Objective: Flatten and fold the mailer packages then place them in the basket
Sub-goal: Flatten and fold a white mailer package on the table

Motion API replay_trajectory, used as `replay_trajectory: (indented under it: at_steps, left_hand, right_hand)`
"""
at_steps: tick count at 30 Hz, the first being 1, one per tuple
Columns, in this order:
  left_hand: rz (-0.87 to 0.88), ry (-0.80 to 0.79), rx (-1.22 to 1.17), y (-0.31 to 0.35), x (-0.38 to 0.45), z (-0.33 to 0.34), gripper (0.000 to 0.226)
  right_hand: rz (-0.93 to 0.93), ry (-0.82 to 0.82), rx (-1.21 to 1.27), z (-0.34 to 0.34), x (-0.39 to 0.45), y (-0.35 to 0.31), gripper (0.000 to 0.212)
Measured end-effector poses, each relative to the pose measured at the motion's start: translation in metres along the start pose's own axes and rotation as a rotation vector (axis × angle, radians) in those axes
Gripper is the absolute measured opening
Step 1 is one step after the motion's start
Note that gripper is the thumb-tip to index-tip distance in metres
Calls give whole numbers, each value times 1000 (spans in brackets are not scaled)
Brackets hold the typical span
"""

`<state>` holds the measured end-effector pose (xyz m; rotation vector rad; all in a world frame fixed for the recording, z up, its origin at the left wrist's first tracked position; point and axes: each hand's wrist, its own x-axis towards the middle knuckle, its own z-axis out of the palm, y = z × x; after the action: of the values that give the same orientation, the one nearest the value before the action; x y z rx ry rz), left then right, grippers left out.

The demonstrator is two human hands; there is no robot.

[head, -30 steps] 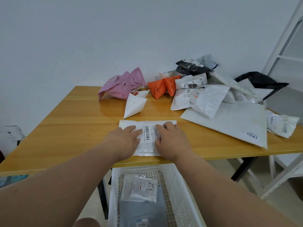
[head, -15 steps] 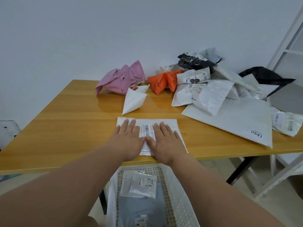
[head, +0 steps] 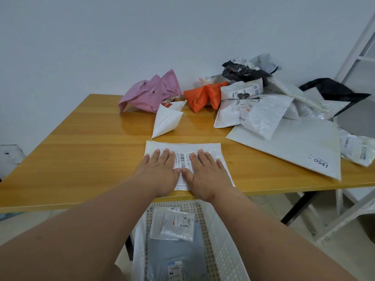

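A white mailer (head: pixel 194 148) with a barcode label lies flat at the front edge of the wooden table (head: pixel 81 151). My left hand (head: pixel 158 171) and my right hand (head: pixel 207 173) press on it side by side, fingers straight, thumbs nearly touching over the label. Below the table edge stands a white perforated basket (head: pixel 221 246) holding a folded white mailer (head: pixel 174 224) on top of a blue-grey one (head: pixel 174 254).
Crumpled mailers sit at the back of the table: pink (head: pixel 150 92), orange (head: pixel 205 96), black (head: pixel 241 72) and several white ones (head: pixel 251 114). A white cone-shaped mailer (head: pixel 166 120) lies behind my hands. A large flat white mailer (head: pixel 294 145) lies right. A white frame (head: pixel 353 57) stands far right.
My fingers went from curled on the mailer to straight and flat, and both hands slid forward over it. The mailer lies flatter and wider than before.
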<state>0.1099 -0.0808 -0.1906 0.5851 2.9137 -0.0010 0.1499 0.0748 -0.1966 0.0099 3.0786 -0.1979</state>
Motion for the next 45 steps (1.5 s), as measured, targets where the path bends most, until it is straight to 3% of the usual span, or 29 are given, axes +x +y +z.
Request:
replay_trajectory:
  at_steps: [14, 20, 23, 27, 45]
  left_hand:
    - [-9, -58, -8, 0, 4, -7, 64]
    - [-14, 54, 66, 2, 11, -28, 49]
    - [22, 144, 89, 2, 13, -15, 52]
    - [4, 46, -11, -2, 18, -3, 63]
    - [13, 23, -18, -2, 17, -6, 61]
  right_hand:
    - [29, -8, 48, -14, 7, -1, 65]
    - [21, 198, -5, -22, 13, -4, 43]
    - [-25, 136, 20, -10, 16, 2, 50]
    - [-20, 47, 37, -6, 23, 5, 56]
    - [7, 27, 21, -4, 22, 5, 64]
